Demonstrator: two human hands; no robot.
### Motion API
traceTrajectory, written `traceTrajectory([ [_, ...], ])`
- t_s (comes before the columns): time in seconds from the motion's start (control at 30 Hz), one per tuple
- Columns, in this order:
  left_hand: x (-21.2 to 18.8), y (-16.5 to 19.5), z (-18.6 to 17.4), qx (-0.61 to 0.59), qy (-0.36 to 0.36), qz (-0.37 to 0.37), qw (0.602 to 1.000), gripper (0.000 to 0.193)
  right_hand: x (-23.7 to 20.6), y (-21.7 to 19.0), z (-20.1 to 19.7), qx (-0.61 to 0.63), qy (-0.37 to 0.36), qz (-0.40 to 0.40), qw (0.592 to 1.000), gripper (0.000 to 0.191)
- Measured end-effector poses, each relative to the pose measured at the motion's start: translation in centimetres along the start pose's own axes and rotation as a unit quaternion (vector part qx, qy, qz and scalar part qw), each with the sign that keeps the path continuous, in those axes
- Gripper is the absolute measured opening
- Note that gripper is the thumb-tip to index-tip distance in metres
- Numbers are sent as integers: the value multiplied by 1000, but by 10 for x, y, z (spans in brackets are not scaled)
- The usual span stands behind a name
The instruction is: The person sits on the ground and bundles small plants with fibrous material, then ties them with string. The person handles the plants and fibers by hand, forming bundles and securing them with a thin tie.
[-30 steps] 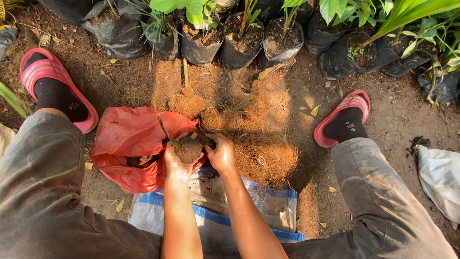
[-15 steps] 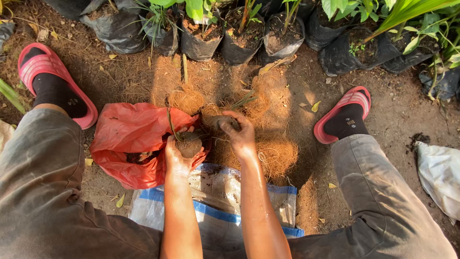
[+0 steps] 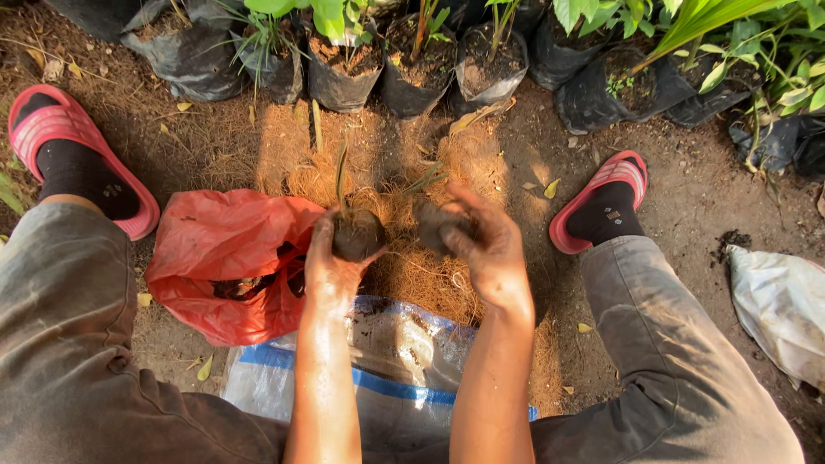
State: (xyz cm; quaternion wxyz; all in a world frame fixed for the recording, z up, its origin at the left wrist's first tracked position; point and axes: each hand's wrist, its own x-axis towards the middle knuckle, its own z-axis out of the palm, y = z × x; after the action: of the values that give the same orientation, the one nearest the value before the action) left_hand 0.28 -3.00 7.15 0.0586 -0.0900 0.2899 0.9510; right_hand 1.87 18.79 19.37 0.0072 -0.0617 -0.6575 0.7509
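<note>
My left hand (image 3: pixel 331 262) grips a dark ball of soil (image 3: pixel 357 234) with a thin seedling shoot (image 3: pixel 341 172) rising from it. Just to the right, my right hand (image 3: pixel 490 249) is closed around a dark clump of soil or fibre (image 3: pixel 434 223), a short gap away from the ball. Both hands hover above a heap of brown coconut fibre (image 3: pixel 430 275) on the ground between my legs. What exactly the right clump is made of stays unclear.
A red plastic bag (image 3: pixel 223 258) with dark soil lies left of the hands. A white and blue sack (image 3: pixel 387 361) lies under my forearms. Black nursery bags with plants (image 3: pixel 412 60) line the far edge. My feet wear pink sandals (image 3: pixel 601 193). A white bag (image 3: pixel 782 301) lies at right.
Both hands have lifted and separated: the right hand pulled away from the soil ball with a clump, and the left hand raised the ball with its shoot.
</note>
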Motion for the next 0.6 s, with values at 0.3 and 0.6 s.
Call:
traceTrajectory([
  [0.3, -2, -9, 18, -101, -74, -65, 990, 41, -2, 16, -3, -121, 12, -9, 992, 54],
  [0.6, -7, -23, 33, -25, -62, -69, 995, 39, -12, -6, 37, -136, -157, 12, 978, 51],
])
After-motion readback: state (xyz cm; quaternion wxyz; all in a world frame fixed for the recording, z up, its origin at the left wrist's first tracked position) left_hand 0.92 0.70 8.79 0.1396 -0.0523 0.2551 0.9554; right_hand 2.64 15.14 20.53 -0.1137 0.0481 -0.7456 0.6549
